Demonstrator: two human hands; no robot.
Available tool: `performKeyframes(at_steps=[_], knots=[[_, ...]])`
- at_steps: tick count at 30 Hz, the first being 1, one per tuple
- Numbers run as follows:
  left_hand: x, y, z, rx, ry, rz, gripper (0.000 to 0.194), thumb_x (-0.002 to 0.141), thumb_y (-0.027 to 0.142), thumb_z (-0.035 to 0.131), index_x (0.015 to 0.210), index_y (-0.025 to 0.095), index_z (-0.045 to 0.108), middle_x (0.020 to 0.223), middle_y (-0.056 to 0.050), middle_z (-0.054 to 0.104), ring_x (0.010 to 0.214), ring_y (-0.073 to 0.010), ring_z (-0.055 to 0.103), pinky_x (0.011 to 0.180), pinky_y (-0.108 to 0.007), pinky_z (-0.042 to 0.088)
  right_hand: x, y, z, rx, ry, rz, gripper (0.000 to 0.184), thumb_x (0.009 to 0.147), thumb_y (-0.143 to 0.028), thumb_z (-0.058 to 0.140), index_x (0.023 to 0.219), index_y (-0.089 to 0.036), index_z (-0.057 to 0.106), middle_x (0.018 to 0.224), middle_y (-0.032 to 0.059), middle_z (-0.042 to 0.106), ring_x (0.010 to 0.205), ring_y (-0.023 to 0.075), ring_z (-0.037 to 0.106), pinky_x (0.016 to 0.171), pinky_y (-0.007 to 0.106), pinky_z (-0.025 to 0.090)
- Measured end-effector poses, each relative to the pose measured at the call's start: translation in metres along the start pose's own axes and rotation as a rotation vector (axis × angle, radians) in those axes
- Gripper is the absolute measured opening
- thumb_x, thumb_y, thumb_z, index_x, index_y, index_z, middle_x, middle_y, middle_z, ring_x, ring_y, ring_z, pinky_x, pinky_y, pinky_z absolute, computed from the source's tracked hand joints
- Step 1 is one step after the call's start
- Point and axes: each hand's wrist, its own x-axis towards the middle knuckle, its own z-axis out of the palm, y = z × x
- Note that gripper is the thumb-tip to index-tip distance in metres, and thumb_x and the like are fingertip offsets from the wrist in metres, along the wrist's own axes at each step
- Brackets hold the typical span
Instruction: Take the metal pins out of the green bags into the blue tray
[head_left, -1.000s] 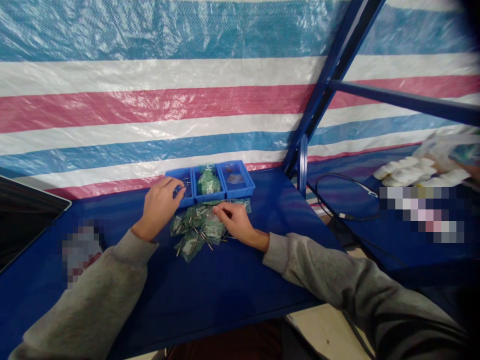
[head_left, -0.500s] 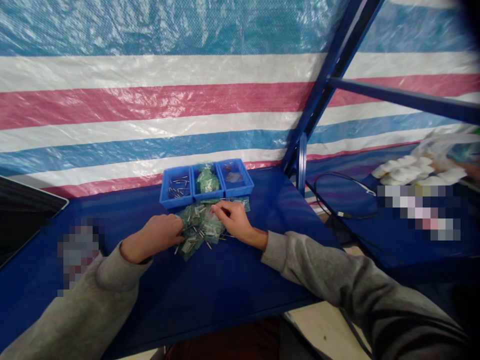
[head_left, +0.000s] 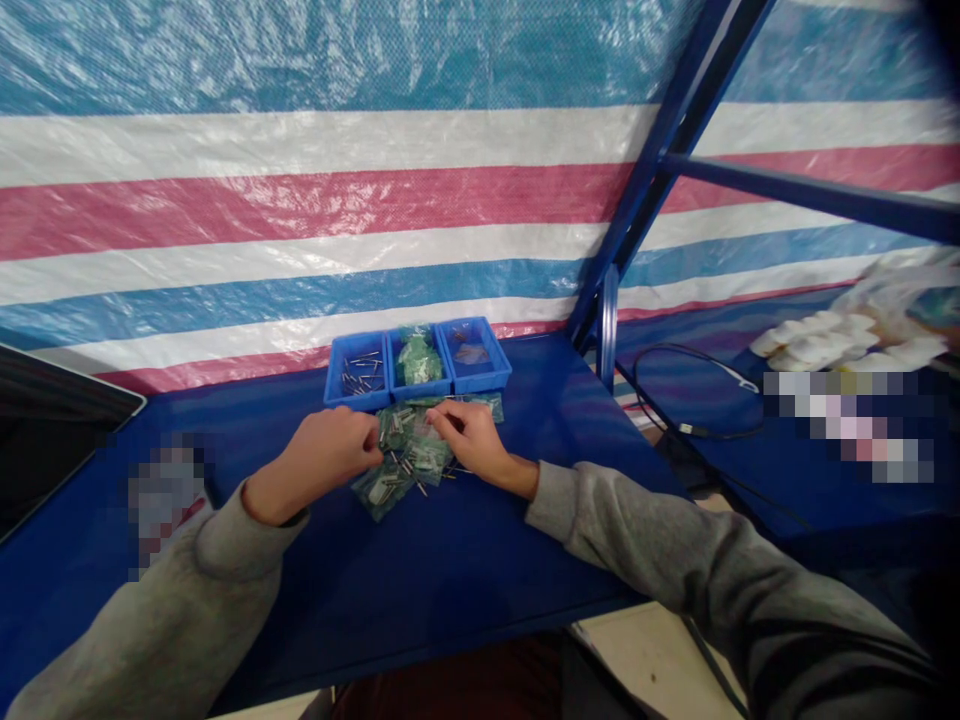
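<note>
My right hand [head_left: 476, 440] is closed in a pinch at the upper right of a pile of small green-tinted plastic bags [head_left: 390, 485], with what looks like a clear plastic bag [head_left: 426, 432] at its fingertips. Thin metal pins [head_left: 405, 465] lie in and on the bags. At the pile's left edge is my left hand [head_left: 326, 455], its fingers curled together; whatever they hold is hidden. Behind the pile, a left blue bin [head_left: 330, 385] contains loose metal pins [head_left: 362, 372]. The middle blue bin [head_left: 420, 390] holds a bunched green bag [head_left: 418, 358].
The right blue bin [head_left: 480, 380] has small clear bags inside. A dark screen-like panel [head_left: 52, 430] and a blurred-out item [head_left: 169, 500] are at left. On the right are a blue metal frame [head_left: 607, 290], a black cable [head_left: 712, 435] and white gloves [head_left: 817, 340].
My left hand has come out of the left bin, down to the pile, then slightly right over the bags' edge. My right hand has stayed nearly still.
</note>
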Motion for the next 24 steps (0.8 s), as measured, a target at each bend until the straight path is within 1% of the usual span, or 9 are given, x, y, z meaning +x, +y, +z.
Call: performKeyframes(at_steps=[2, 4, 5, 7, 8, 10, 12, 15, 24], knots=[[0.004, 0.000, -0.004, -0.161, 0.191, 0.009, 0.012, 0.070, 0.029, 0.057, 0.068, 0.020, 0.063, 0.062, 0.000, 0.061, 0.057, -0.0141, 0.056, 0.058, -0.024, 0.040, 0.000, 0.000, 0.000, -0.005, -0.004, 0.001, 0.035, 0.090, -0.037, 0.042, 0.067, -0.015, 0.059, 0.056, -0.0023, 0.049, 0.052, 0.0092, 0.043, 0.053, 0.021, 0.031], [0.010, 0.001, -0.001, -0.405, 0.384, 0.058, 0.012, 0.073, 0.028, 0.056, 0.073, 0.018, 0.063, 0.065, 0.001, 0.062, 0.059, -0.0112, 0.055, 0.060, -0.022, 0.041, 0.000, 0.000, 0.000, -0.006, -0.003, 0.006, 0.035, 0.090, -0.037, 0.041, 0.069, -0.015, 0.060, 0.056, -0.0021, 0.050, 0.052, 0.0095, 0.043, 0.053, 0.021, 0.031], [0.014, 0.002, 0.004, -0.531, 0.454, 0.079, 0.013, 0.074, 0.028, 0.056, 0.076, 0.017, 0.063, 0.068, 0.001, 0.063, 0.060, -0.0104, 0.055, 0.058, -0.021, 0.042, 0.000, 0.000, 0.000, -0.007, -0.001, 0.007, 0.035, 0.090, -0.037, 0.041, 0.070, -0.015, 0.060, 0.057, -0.0019, 0.051, 0.052, 0.0096, 0.043, 0.053, 0.021, 0.032], [0.022, 0.004, 0.018, -0.745, 0.624, 0.038, 0.017, 0.076, 0.031, 0.056, 0.078, 0.015, 0.062, 0.072, -0.001, 0.062, 0.063, -0.0107, 0.056, 0.056, -0.019, 0.043, 0.000, -0.001, 0.000, -0.010, 0.008, 0.001, 0.034, 0.091, -0.036, 0.041, 0.073, -0.015, 0.062, 0.058, -0.0014, 0.052, 0.053, 0.0098, 0.044, 0.054, 0.021, 0.033], [0.026, 0.005, 0.025, -0.849, 0.682, 0.015, 0.017, 0.077, 0.032, 0.056, 0.077, 0.015, 0.061, 0.074, -0.001, 0.062, 0.065, -0.0110, 0.056, 0.055, -0.019, 0.043, 0.000, -0.001, 0.000, -0.010, 0.012, -0.007, 0.033, 0.091, -0.036, 0.042, 0.075, -0.015, 0.062, 0.060, -0.0010, 0.053, 0.054, 0.0100, 0.045, 0.055, 0.022, 0.033], [0.031, 0.009, 0.040, -1.026, 0.766, -0.042, 0.018, 0.078, 0.032, 0.056, 0.082, 0.015, 0.060, 0.076, -0.001, 0.061, 0.065, -0.0104, 0.055, 0.053, -0.018, 0.044, 0.001, -0.001, 0.000, -0.006, 0.015, -0.027, 0.030, 0.090, -0.035, 0.044, 0.078, -0.016, 0.063, 0.064, 0.0001, 0.056, 0.056, 0.0103, 0.047, 0.056, 0.022, 0.035], [0.032, 0.014, 0.051, -1.121, 0.797, -0.061, 0.018, 0.079, 0.032, 0.057, 0.086, 0.015, 0.060, 0.078, -0.001, 0.061, 0.064, -0.0097, 0.055, 0.053, -0.018, 0.044, 0.001, -0.002, -0.001, 0.001, 0.007, -0.042, 0.026, 0.089, -0.035, 0.047, 0.082, -0.016, 0.064, 0.069, 0.0011, 0.059, 0.058, 0.0107, 0.048, 0.058, 0.022, 0.036], [0.030, 0.021, 0.059, -1.159, 0.786, -0.042, 0.017, 0.078, 0.031, 0.059, 0.086, 0.016, 0.061, 0.079, -0.001, 0.061, 0.064, -0.0097, 0.055, 0.055, -0.018, 0.045, 0.002, -0.003, -0.001, 0.012, -0.012, -0.052, 0.023, 0.087, -0.035, 0.052, 0.086, -0.017, 0.065, 0.071, 0.0015, 0.060, 0.059, 0.0110, 0.049, 0.059, 0.023, 0.037], [0.024, 0.026, 0.064, -1.174, 0.737, -0.003, 0.015, 0.080, 0.029, 0.059, 0.088, 0.017, 0.062, 0.080, -0.001, 0.063, 0.067, -0.0103, 0.057, 0.058, -0.019, 0.046, 0.001, 0.001, 0.003, 0.039, -0.056, -0.110, 0.019, 0.087, -0.032, 0.052, 0.086, -0.018, 0.065, 0.068, 0.0005, 0.058, 0.057, 0.0106, 0.048, 0.057, 0.023, 0.037]])
